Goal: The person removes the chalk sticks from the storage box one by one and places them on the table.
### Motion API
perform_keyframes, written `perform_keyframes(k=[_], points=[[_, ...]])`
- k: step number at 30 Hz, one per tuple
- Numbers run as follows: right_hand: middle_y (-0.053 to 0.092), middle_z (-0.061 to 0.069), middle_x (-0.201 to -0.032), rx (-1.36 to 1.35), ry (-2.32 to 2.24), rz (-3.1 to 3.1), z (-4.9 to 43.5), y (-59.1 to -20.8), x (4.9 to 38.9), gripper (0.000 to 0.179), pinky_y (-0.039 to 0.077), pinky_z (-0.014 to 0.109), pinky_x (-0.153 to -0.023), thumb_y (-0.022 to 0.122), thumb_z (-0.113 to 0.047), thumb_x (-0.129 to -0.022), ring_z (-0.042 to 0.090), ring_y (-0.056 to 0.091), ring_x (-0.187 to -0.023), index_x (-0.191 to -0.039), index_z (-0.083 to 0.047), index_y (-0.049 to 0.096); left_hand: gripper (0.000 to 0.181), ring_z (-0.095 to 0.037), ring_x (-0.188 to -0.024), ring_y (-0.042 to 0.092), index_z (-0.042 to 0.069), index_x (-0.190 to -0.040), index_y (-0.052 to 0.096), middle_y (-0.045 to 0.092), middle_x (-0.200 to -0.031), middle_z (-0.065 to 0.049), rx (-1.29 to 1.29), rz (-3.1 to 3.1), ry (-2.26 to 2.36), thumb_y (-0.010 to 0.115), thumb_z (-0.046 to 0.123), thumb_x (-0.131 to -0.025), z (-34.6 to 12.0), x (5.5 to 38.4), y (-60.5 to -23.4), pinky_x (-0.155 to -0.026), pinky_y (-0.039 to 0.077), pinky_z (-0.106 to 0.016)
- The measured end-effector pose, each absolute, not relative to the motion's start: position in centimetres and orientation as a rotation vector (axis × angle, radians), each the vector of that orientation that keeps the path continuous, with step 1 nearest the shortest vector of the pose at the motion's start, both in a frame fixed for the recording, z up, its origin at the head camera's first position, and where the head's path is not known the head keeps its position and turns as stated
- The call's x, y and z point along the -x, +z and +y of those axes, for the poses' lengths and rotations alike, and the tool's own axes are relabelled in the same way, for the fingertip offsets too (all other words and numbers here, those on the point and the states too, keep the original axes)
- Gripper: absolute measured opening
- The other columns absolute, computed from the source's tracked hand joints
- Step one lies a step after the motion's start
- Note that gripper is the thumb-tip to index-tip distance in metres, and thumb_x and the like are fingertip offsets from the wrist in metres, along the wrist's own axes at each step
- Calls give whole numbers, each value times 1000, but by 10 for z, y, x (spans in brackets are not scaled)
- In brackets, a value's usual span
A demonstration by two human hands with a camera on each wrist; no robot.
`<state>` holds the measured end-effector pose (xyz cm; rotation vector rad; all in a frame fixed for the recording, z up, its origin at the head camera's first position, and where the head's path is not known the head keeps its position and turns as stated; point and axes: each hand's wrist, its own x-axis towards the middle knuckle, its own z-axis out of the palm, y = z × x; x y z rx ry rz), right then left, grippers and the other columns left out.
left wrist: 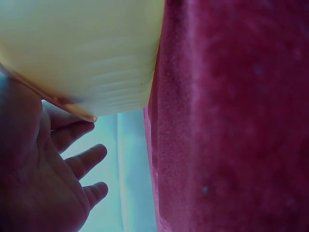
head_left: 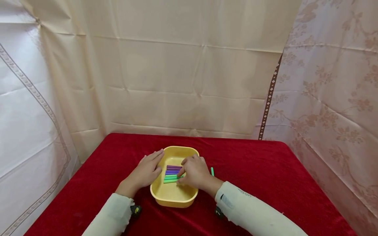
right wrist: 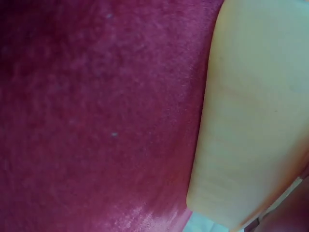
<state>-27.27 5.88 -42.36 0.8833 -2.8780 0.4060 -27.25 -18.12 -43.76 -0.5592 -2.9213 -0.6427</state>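
Observation:
A yellow plastic tub (head_left: 174,198) holds a row of short, thin sticks lying side by side: purple sticks (head_left: 173,167), blue-violet sticks (head_left: 172,172) and green sticks (head_left: 169,180). The left hand (head_left: 146,170) rests on the tub's left rim, its fingers fairly straight; the left wrist view shows this hand (left wrist: 53,159) against the rim with fingers spread. Over the right part of the row, the right hand (head_left: 195,171) reaches in and pinches a green stick (head_left: 180,177) between thumb and fingertips. It hides the sticks' right ends. The right wrist view shows mostly the tub's outer wall (right wrist: 251,125).
One loose green stick (head_left: 212,171) lies on the red cloth just right of the tub. The red velvet-covered table (head_left: 251,170) spreads around it. Beige curtains (head_left: 183,72) hang behind, and patterned cloth (head_left: 333,98) hangs at the right.

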Motion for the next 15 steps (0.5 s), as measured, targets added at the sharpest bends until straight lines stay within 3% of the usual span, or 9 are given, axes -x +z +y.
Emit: perform_keyframes(k=[15], points=[[71,-10,-106,-825,324,-2866,56,-427,270,16,39,41,-91,92,-43,-71,17,52,-105,-84,-40,85,61,-35,-155,33,8,-160,40,34,-169,-7,559,-2919,-637,53,23,-102,-181,273,-437,-125,20,-64]])
